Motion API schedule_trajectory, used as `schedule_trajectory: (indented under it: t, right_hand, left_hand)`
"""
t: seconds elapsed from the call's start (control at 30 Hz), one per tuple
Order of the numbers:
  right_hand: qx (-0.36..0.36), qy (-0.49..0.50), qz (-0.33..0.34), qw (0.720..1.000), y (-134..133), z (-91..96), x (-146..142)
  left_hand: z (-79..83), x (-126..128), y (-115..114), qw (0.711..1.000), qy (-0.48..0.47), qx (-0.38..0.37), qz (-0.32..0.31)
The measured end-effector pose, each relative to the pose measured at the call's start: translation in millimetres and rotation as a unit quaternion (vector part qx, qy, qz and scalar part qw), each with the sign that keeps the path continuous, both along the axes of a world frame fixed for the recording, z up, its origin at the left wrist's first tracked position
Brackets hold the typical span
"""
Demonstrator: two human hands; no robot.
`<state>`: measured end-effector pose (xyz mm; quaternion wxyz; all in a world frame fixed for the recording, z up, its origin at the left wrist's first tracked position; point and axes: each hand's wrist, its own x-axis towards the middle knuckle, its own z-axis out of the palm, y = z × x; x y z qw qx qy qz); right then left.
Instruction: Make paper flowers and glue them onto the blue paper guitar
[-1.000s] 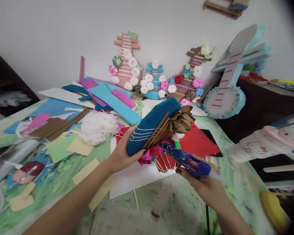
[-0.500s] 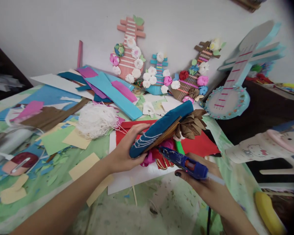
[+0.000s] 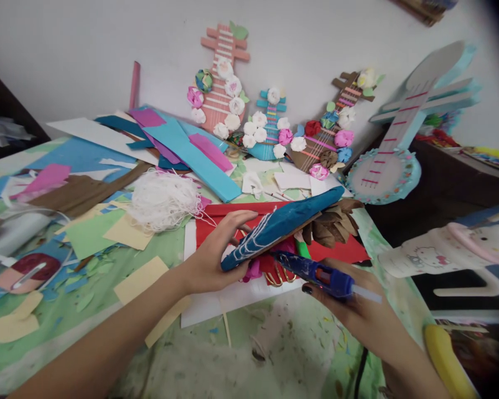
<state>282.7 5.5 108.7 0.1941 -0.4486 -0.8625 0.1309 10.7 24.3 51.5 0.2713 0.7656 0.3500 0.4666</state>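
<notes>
My left hand grips the lower left end of a blue paper-covered craft piece, tilted up to the right, with white strings across it. Brown folded paper petals show at its far right end. In my right hand is a blue glue gun, a clear glue stick jutting from its back. The gun's nozzle points left, close beneath the craft piece; whether it touches is hidden. Under both lie red paper, gold wire loops and a white sheet.
Paper-flowered model instruments, one pink, lean on the wall behind. A white string heap, blue strips and paper scraps cover the left. At the right are a white tumbler and a yellow object.
The blue craft piece has turned, so more of its stringed face shows and its far end sits lower and further right. The glue gun has shifted slightly right.
</notes>
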Motion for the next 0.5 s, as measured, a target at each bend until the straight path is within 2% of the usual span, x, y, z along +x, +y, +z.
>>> schedule_trajectory:
  t: [0.23, 0.5]
  right_hand:
    - [-0.029, 0.003, -0.001, 1.0, 5.5, -3.2, -2.5]
    - [-0.03, -0.002, 0.005, 1.0, 8.9, -8.4, -2.2]
  left_hand:
    - [-1.4, -2.6, 1.7, 0.999, 0.009, 0.034, -0.013]
    - [-0.5, -2.4, -0.8, 1.0, 0.02, 0.005, -0.01]
